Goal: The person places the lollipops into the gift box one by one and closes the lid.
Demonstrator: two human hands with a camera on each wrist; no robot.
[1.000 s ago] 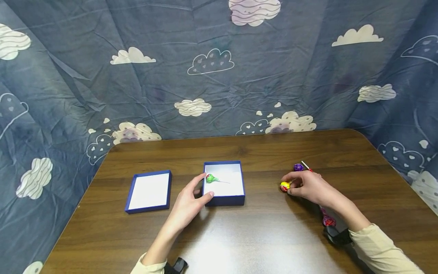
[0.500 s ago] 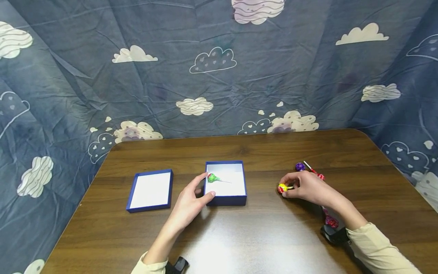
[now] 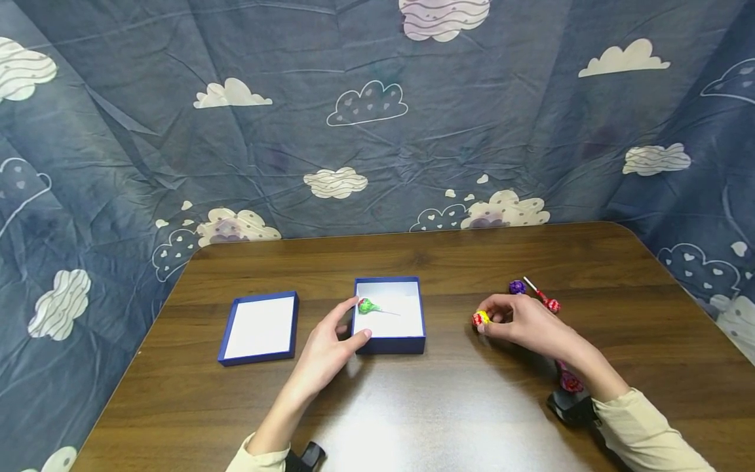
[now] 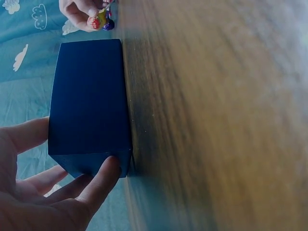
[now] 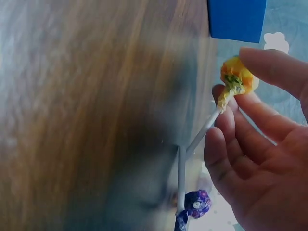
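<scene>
Wooden table [image 3: 177, 406], lower frame: left hand [image 3: 323, 351] grips blue box [image 3: 392, 346]; right hand [image 3: 527, 321] pinches yellow lollipop [image 3: 481, 318]. Apparent step: pickup; next likely requires steady lifting.

Wrapper lettering cannot be read: dark marks on the yellow lollipop [image 5: 237, 77] at right blur into a patch, and a pale round mark on the purple lollipop [image 5: 198, 204] farther back is illegible. Markings on the red lollipop [image 3: 552, 305], far right, are too small to make out.
</scene>
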